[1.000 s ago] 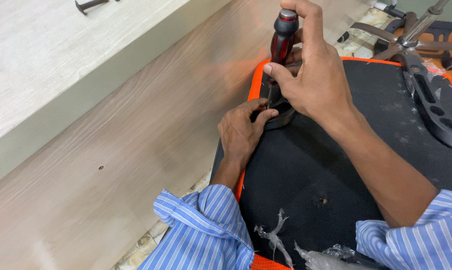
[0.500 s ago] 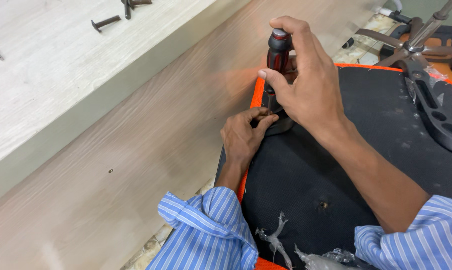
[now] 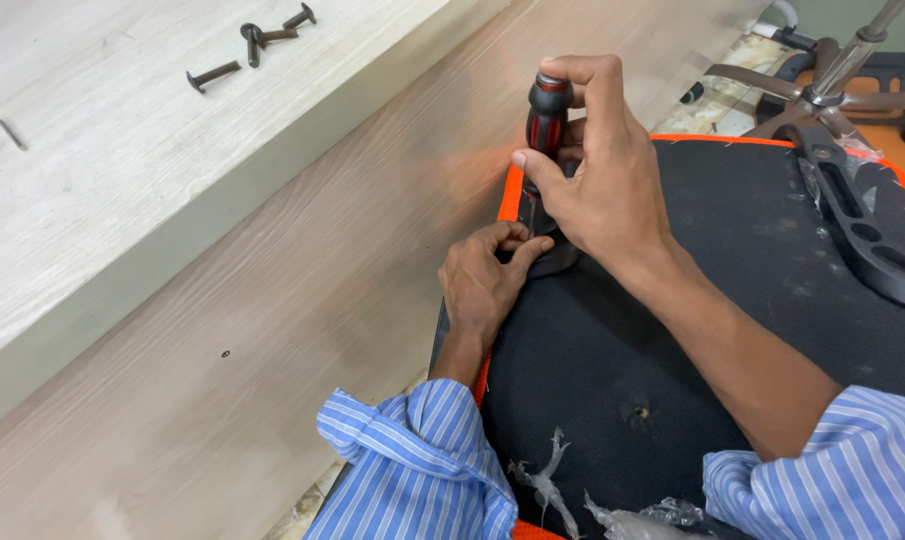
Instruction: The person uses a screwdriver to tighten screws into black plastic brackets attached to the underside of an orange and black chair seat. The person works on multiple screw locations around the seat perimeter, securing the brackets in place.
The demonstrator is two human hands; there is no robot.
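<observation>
While the right hand [image 3: 598, 175] is wrapping the red-and-black screwdriver [image 3: 549, 112] near the top of its handle, fingers closed around it and thumb pressing the side, the tool is standing close to upright at the left edge of the black seat pad [image 3: 733, 330]. Upright grip probably keeps the tip square on whatever fastener sits there; the tip itself is hidden behind the hands, so can't confirm.

Left hand [image 3: 483, 280] is sitting just below the screwdriver on the same pad edge, fingers curled and pinched together at the base of the shaft, against a dark metal piece [image 3: 553, 262] lying on the pad. It looks like it is steadying the tip or that piece; I cannot tell which.

The pad is lying face-down-looking, black fabric with orange trim [image 3: 511, 195] along its left edge, pushed up against the brown wood panel [image 3: 273, 330]; that panel likely works as a backstop.

Left of the pad, well apart, spare dark bolts [image 3: 258, 35] and a small hex key [image 3: 1, 130] are lying on the pale wood board [image 3: 123, 170], parked within reach but clear of the hands.

Right of the pad, a black plastic armrest bracket [image 3: 863, 230] is overlapping its far corner, with a chair base [image 3: 823, 80] beyond. Torn plastic wrap [image 3: 613, 510] is sitting at the pad's near edge.
</observation>
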